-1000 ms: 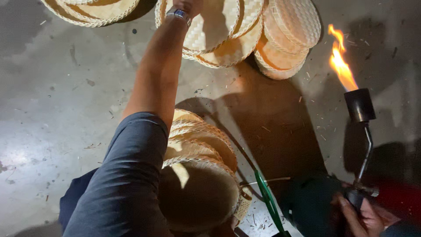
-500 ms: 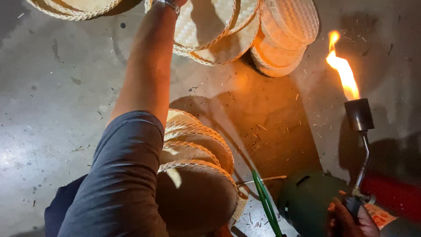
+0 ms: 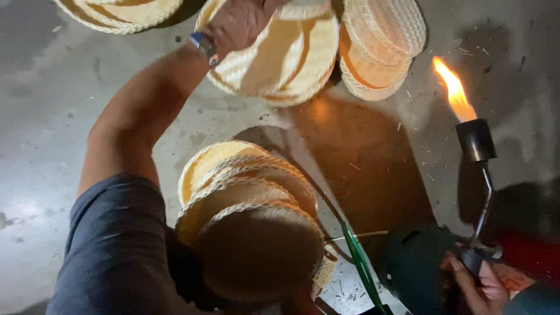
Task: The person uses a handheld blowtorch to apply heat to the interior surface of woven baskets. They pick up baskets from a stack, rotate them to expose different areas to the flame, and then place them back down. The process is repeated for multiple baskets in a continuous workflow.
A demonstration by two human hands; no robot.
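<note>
Head view looks down on a grey concrete floor (image 3: 52,146) scattered with woven straw baskets. Left hand (image 3: 236,23) is stretched far forward at the top edge, a blue wristband (image 3: 204,48) on the wrist; it lies on a stack of shallow round baskets (image 3: 280,58) with pale and tan stripes — the fingers run out of the picture, so whether they pinch the rim or lie spread cannot be told. Just right of that stack sits a second pile of baskets (image 3: 382,46), turned so their woven undersides show. Another basket (image 3: 116,11) lies at the upper left, partly cut off. Close below, against the dark sleeve (image 3: 116,251), a tilted stack of nested baskets (image 3: 251,216) leans toward the camera; each one holds only the next.

Right hand (image 3: 481,283) is wrapped closed around the base of a gas torch (image 3: 477,175) at the lower right — its black nozzle points up, burning with an orange flame (image 3: 455,90). A green strap (image 3: 359,265) lies on the floor between the near stack and the torch.
</note>
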